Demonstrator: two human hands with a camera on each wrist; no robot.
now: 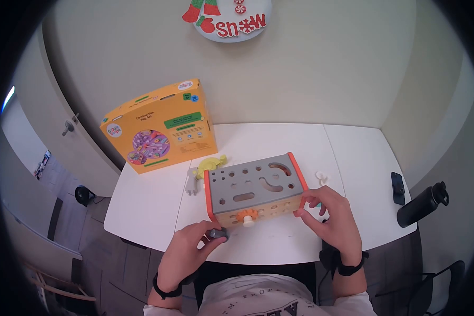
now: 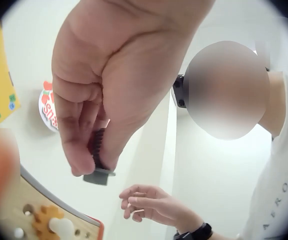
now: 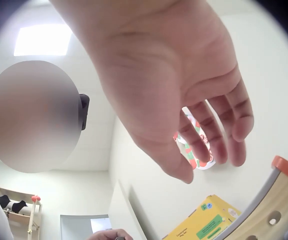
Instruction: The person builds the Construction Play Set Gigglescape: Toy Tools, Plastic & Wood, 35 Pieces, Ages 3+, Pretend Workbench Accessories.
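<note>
A dark grey toy bolt [image 2: 98, 176] with a ridged shaft is pinched between the thumb and fingers of my left hand [image 1: 187, 250]. That hand is by the front left corner of a toy workbench [image 1: 255, 181], which has a grey top full of holes and slots and red ends. On its wooden front sit an orange gear [image 1: 245, 214] and a cream peg [image 1: 248, 221] at the gear's middle. My right hand [image 1: 334, 218] is at the workbench's right end, fingers loosely bent, with nothing held in the right wrist view.
Behind the workbench on the left stands a yellow play set box [image 1: 163, 126]. A grey toy piece [image 1: 191, 181] and a yellow-green one [image 1: 210, 166] lie near it. White pieces [image 1: 321, 178] lie to the right, then a phone [image 1: 397, 188] and a black bottle [image 1: 422, 204] by the table's edge.
</note>
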